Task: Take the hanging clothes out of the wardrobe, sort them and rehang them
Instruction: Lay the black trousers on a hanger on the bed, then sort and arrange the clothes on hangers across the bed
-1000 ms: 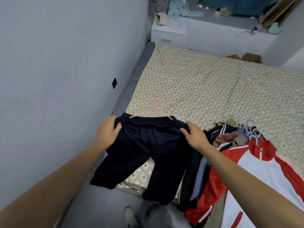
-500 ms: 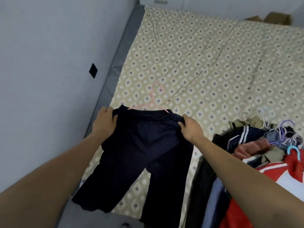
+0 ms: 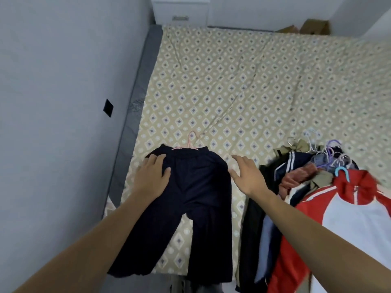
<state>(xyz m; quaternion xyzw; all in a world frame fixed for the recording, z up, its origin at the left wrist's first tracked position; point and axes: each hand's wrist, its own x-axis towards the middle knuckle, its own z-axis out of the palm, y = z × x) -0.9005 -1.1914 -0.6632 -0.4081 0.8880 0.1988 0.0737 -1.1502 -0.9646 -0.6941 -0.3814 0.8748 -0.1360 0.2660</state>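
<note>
Dark navy trousers [image 3: 196, 199] lie spread flat on the patterned bed [image 3: 243, 85], legs hanging over the near edge. A pink hanger [image 3: 189, 143] sticks out of their waistband. My left hand [image 3: 151, 176] rests flat on the left hip of the trousers, fingers straight. My right hand [image 3: 246, 175] is spread just right of the waistband, holding nothing; whether its thumb touches the cloth I cannot tell. A pile of clothes on hangers [image 3: 306, 176] lies to the right, topped by a red and white jacket [image 3: 349, 218] on a blue hanger [image 3: 341, 172].
A grey wall [image 3: 63, 102] runs close along the bed's left side, with a dark bed frame [image 3: 135, 106] between. A white drawer cabinet [image 3: 179, 11] stands beyond the bed's head. Cardboard boxes [image 3: 313, 27] sit at the far right corner.
Both hands held the trousers up by the waistband; now the trousers lie flat on the bed. My right hand has let go and my left hand lies flat on them.
</note>
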